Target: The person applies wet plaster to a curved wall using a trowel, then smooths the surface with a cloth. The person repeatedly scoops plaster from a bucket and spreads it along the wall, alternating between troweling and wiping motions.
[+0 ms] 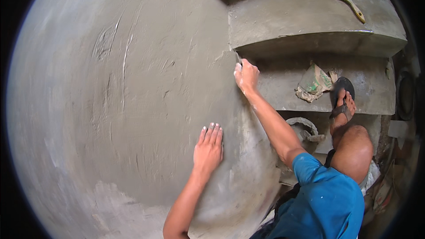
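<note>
My left hand [209, 148] lies flat against the grey plastered wall [150, 84], its fingers stretched out and holding nothing. Higher up, my right hand [246, 75] is closed around a small thin-bladed tool [237, 56], most of which the fingers hide. The tip of that blade touches the corner where the wall meets the edge of a step [310, 42]. Whitish smears mark the right fingers and wrist. Fresh-looking plaster with ridges and streaks covers much of the wall, and a paler patch shows below my left hand.
A brush [348, 3] with a pale, caked head rests on the upper step. On the tread below sits a crumpled green and white bag [315, 82], beside my sandalled foot [344, 99]. Under that step stands a plaster-crusted bucket [303, 126].
</note>
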Demonstrator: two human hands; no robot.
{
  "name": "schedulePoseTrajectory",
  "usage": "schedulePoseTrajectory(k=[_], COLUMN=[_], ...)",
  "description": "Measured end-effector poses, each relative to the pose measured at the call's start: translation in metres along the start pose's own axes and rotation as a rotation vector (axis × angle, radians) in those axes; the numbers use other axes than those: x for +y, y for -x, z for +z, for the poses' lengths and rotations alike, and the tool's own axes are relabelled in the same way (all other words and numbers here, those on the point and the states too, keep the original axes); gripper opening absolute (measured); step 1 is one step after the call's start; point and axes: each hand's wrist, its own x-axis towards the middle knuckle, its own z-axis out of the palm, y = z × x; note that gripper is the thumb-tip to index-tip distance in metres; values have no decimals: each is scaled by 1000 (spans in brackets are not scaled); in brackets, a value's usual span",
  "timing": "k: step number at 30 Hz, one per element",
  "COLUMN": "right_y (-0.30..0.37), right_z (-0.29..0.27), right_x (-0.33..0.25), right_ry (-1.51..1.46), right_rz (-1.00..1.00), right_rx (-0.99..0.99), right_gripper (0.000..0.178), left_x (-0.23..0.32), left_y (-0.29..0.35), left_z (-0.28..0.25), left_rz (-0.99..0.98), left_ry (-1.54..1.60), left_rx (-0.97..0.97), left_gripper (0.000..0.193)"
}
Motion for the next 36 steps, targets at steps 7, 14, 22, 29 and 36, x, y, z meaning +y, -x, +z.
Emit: schedulePoseTrajectory(k=[7,14,22,29,36], right_y=[50,129,224,149,39], right_z=[10,-3,-45,-82,-20], right_x=[-46,-80,-112,-65,12], right_ry=[-154,-177,-228,-268,147], right_rz=[-414,-632,-847,-668,18], right_rx=[164,109,-12,372,-23], right_gripper=[23,34,42,24,24], left_x=[1,7,26,24,15], left_y=[23,43,54,52,54], left_z=[7,8,26,24,11], left_rz=[2,15,-35,43,3], left_ry=[30,19,100,20,6], left_rx=[25,17,-74,66,-6], left_gripper=[57,59,61,61,60])
